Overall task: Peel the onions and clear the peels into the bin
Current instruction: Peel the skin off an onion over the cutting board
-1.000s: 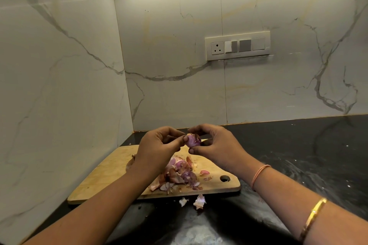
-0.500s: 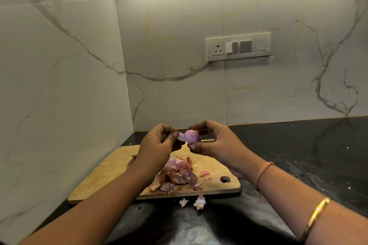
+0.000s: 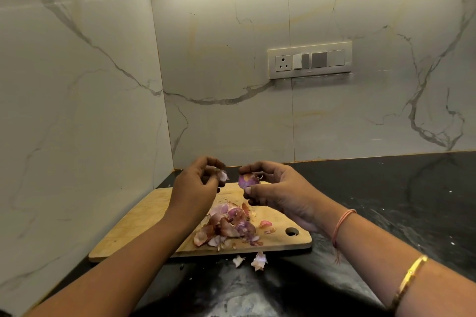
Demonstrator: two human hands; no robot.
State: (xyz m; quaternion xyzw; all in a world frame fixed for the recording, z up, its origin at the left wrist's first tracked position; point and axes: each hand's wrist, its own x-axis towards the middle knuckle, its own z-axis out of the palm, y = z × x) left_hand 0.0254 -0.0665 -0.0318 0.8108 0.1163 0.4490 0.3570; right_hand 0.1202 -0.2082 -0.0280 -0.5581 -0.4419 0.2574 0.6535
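Two hands up over the cutting board [image 3: 144,224], which sits on the dark counter [image 3: 386,201]. Peel pile [image 3: 229,226] runs from board centre toward 5 o'clock, stray scraps [image 3: 258,261] just off the 6 o'clock edge. Right hand [image 3: 280,193] pinches the small onion [image 3: 247,179] between thumb and fingertips, above the board's 12 o'clock side. Left hand [image 3: 195,188], at the onion's 9 o'clock, pinches a torn peel flake [image 3: 223,175]. Onion looks light, firm, probably slick where bared, so grip it by the ends. Peels look papery and brittle, likely to drift
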